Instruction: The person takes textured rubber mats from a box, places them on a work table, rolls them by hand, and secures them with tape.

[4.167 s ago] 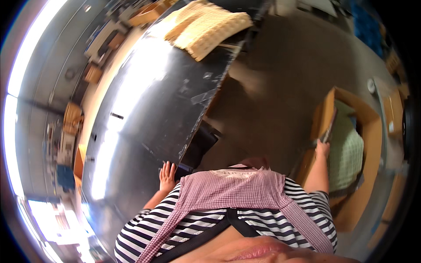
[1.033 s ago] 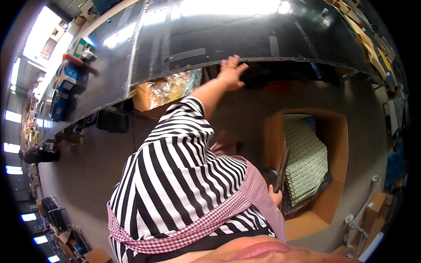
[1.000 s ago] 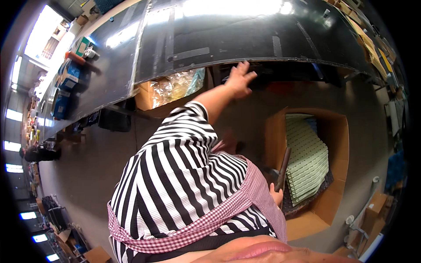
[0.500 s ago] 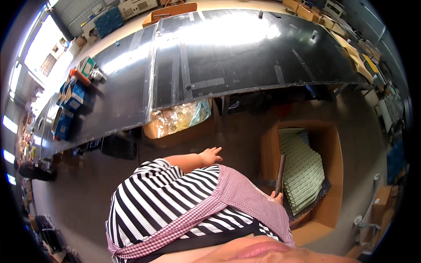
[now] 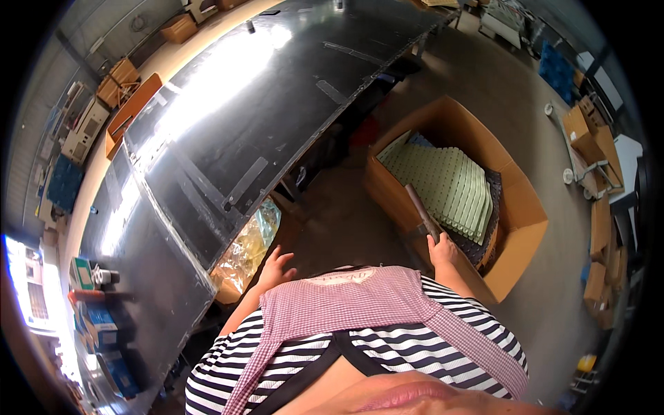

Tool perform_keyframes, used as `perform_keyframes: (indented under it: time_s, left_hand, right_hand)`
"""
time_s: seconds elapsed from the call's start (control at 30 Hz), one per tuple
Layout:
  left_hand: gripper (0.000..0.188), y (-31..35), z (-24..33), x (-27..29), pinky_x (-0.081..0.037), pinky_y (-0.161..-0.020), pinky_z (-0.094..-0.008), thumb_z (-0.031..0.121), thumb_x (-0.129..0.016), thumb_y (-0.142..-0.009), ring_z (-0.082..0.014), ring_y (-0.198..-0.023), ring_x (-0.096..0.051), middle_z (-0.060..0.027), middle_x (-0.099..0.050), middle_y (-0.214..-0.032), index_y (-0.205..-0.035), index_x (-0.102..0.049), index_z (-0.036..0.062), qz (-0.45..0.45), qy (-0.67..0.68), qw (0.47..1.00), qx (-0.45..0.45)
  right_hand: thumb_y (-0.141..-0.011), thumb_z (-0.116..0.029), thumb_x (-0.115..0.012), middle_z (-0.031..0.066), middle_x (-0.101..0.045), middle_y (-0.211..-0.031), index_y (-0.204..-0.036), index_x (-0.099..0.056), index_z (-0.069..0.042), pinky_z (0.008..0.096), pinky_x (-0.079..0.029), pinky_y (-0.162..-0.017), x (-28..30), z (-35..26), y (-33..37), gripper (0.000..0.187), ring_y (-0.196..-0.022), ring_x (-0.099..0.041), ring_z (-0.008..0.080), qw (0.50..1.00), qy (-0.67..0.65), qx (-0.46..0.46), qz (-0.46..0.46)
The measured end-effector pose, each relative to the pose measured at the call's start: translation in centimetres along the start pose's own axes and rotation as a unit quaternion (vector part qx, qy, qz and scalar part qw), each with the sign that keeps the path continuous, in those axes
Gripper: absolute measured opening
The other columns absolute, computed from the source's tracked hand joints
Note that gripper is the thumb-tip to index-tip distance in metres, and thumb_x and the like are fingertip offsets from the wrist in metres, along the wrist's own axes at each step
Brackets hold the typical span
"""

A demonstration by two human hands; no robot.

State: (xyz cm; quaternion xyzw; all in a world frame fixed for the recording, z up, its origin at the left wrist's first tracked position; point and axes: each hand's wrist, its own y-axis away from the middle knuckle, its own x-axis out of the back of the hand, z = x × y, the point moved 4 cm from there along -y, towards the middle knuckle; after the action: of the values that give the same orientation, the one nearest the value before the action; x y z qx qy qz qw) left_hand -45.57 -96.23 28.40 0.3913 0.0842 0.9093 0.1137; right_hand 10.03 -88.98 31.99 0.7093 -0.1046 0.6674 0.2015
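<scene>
- Head view: my right grip (image 5: 444, 250) is clasping the lower end of a dark brown bar (image 5: 420, 205), which is running along the left side of a cardboard box (image 5: 522, 202).
- Pale green sheets (image 5: 443, 187) are lying stacked inside that box.
- My left grip (image 5: 274, 268) is hanging spread near clear plastic wrapping (image 5: 243, 256) beneath the black surface's (image 5: 225, 135) edge.

Grey floor (image 5: 553, 290) — open cardboard box (image 5: 520, 257); black table (image 5: 290, 104) — blue boxes (image 5: 102, 325).
</scene>
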Motion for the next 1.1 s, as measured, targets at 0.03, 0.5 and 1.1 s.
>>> perform_keyframes:
  time_s: [0.03,0.5,1.1]
  left_hand:
    - [0.058,-0.9,0.7,0.1,-0.043,-0.113,-0.0468,0.027,-0.081,-0.082,-0.0437,-0.14,-0.044,-0.0275,-0.032,-0.159,-0.136,-0.063,0.0163,-0.018,0.024,1.0,-0.005]
    - [0.058,-22.4,16.0,-6.0,-0.045,-0.111,-0.0481,0.027,-0.08,-0.085,-0.0435,-0.138,-0.046,-0.0231,-0.037,-0.158,-0.138,-0.059,0.0173,-0.147,0.008,0.976,-0.16]
    - [0.065,-34.1,22.6,-3.2,-0.045,-0.112,-0.042,0.022,-0.079,-0.085,-0.035,-0.142,-0.046,-0.0173,-0.04,-0.158,-0.144,-0.055,0.0117,-0.218,0.028,0.975,0.043]
  right_hand:
    - [-0.096,-0.062,-0.053,0.023,-0.071,-0.108,-0.117,-0.059,-0.006,0.0533,-0.052,-0.087,-0.7,0.3,-0.5,0.06,-0.103,-0.067,0.0421,1.0,0.004,-0.003,0.004]
    - [-0.096,-0.062,-0.053,0.021,-0.073,-0.104,-0.108,-0.058,-0.01,0.0521,-0.054,-0.086,-1.0,0.0,-14.9,0.054,-0.1,-0.069,0.0409,0.997,-0.069,-0.044,-0.008]
    - [-0.094,-0.032,-0.066,0.0254,-0.058,-0.134,-0.129,-0.043,-0.005,0.0524,-0.046,-0.104,0.6,-1.3,-47.8,0.05,-0.125,-0.056,0.0444,0.973,-0.196,-0.096,-0.079]
